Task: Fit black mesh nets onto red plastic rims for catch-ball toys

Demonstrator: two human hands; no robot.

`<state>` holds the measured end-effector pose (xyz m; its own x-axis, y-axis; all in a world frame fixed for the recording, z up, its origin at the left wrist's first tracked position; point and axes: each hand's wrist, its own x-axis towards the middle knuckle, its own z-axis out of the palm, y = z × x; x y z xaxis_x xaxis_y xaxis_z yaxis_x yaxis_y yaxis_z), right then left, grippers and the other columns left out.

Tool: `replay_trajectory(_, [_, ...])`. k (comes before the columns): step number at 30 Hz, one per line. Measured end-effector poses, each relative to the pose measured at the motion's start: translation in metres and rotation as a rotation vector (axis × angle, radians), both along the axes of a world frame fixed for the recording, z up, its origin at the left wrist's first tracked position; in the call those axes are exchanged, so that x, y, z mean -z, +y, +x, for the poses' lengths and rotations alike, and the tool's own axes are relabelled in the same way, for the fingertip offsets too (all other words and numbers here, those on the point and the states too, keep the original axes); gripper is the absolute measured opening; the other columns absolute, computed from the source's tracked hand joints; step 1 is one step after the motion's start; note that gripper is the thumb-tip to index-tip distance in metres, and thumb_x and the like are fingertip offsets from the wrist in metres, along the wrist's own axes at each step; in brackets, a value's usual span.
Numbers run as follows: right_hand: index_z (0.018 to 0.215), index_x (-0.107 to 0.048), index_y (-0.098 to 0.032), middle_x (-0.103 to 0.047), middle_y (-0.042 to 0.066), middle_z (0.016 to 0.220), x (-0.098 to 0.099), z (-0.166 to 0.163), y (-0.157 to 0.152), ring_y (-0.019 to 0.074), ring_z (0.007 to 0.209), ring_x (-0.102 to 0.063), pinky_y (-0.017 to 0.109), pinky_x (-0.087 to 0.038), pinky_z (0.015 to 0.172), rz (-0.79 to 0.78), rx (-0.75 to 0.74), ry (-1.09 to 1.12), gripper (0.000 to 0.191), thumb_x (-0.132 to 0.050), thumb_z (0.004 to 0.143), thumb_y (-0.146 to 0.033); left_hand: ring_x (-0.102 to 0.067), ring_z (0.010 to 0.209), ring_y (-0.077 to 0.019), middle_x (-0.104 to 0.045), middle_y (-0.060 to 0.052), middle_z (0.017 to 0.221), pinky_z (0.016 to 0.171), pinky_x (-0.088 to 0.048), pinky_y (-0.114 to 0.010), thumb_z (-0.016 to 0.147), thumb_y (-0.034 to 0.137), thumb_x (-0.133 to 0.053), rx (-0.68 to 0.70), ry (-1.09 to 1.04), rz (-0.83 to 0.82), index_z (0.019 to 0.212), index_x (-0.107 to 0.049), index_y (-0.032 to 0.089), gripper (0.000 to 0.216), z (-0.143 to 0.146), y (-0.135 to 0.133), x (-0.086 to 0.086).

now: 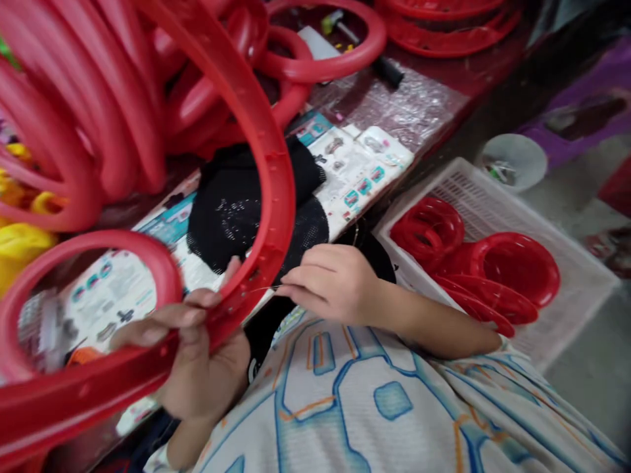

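A large red plastic ring [277,177] with a channelled inner side curves across the front of the view. My left hand [202,355] grips its lower part, fingers and thumb wrapped round the rim. Close to the ring's right side, my right hand [338,282] is closed in a pinch on a thin thread-like strand [263,289], which runs to the ring; whether it is wire or thread I cannot tell. Behind the ring lies black mesh fabric [227,210] on printed sheets [365,171]. A pinkish-red inflated-looking ring [167,269] rests left of my left hand.
Several pinkish-red rings [93,92] are heaped at the left and back of the table. Yellow pieces [22,246] sit at the left edge. To the right, a white crate [566,328] holds red round parts [517,263], with a white bucket [515,161] behind it.
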<state>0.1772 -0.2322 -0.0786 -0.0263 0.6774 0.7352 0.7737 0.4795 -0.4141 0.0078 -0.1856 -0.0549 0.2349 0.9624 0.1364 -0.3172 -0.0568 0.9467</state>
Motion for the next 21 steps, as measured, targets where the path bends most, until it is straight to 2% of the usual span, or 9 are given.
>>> replay_trajectory(2, [0.085,-0.07,-0.01,-0.063,0.002,0.069,-0.005,0.004,0.002,0.0105,0.062,-0.054,0.023,-0.045,0.059,-0.003,-0.022,0.06,0.018,-0.066,0.092,-0.027,-0.063,0.088,-0.0047,-0.068,0.013,0.083,0.106,-0.049,-0.022,0.085,0.008,-0.068,-0.066,-0.138,0.035,0.092,-0.066,0.027,0.021,-0.005,0.0,0.001])
replay_trajectory(4, [0.087,-0.069,-0.012,-0.064,0.002,0.071,-0.008,0.005,0.005,0.0101,0.064,-0.056,0.023,-0.048,0.061,-0.032,-0.041,0.121,0.014,-0.068,0.09,-0.025,-0.065,0.089,-0.0069,-0.07,0.01,0.084,0.106,-0.051,-0.028,0.086,0.001,-0.063,-0.054,-0.206,-0.027,0.091,-0.065,0.024,0.023,-0.006,0.0,0.001])
replay_trajectory(6, [0.086,-0.068,-0.014,-0.064,0.001,0.074,-0.01,0.005,0.007,0.01,0.067,-0.058,0.023,-0.051,0.064,-0.077,-0.053,0.169,0.01,-0.067,0.091,-0.023,-0.066,0.089,-0.0091,-0.071,0.009,0.086,0.101,-0.056,-0.031,0.087,0.001,-0.06,-0.036,-0.235,-0.105,0.092,-0.064,0.022,0.022,-0.005,-0.002,0.001])
replay_trajectory(9, [0.084,-0.067,-0.015,-0.064,0.002,0.075,-0.011,0.008,0.01,0.0114,0.071,-0.06,0.025,-0.053,0.068,-0.146,-0.074,0.172,0.011,-0.064,0.092,-0.022,-0.067,0.088,-0.0094,-0.07,0.007,0.083,0.095,-0.058,-0.027,0.086,0.002,-0.062,-0.02,-0.274,-0.168,0.09,-0.063,0.021,0.019,-0.005,-0.005,0.001])
replay_trajectory(11, [0.083,-0.067,-0.013,-0.064,0.004,0.076,-0.013,0.01,0.011,0.0126,0.072,-0.06,0.026,-0.053,0.069,-0.184,-0.088,0.138,0.012,-0.063,0.092,-0.021,-0.067,0.086,-0.0093,-0.069,0.006,0.081,0.093,-0.058,-0.023,0.084,0.004,-0.065,-0.018,-0.273,-0.203,0.089,-0.062,0.02,0.017,-0.006,-0.006,0.002])
replay_trajectory(15, [0.084,-0.067,-0.012,-0.064,0.005,0.077,-0.016,0.01,0.01,0.0138,0.072,-0.058,0.028,-0.051,0.068,-0.222,-0.086,0.064,0.013,-0.062,0.093,-0.021,-0.067,0.083,-0.0105,-0.067,0.005,0.079,0.095,-0.058,-0.026,0.082,0.006,-0.067,-0.045,-0.255,-0.26,0.089,-0.06,0.02,0.018,-0.01,-0.006,0.007])
replay_trajectory(21, [0.085,-0.067,-0.013,-0.065,0.006,0.08,-0.012,0.012,0.014,0.0163,0.076,-0.057,0.03,-0.049,0.071,-0.352,-0.114,-0.061,0.021,-0.053,0.098,-0.023,-0.068,0.083,-0.0107,-0.065,0.005,0.078,0.092,-0.059,-0.024,0.077,0.013,-0.075,-0.079,-0.182,-0.399,0.087,-0.061,0.022,0.02,-0.012,-0.005,0.018])
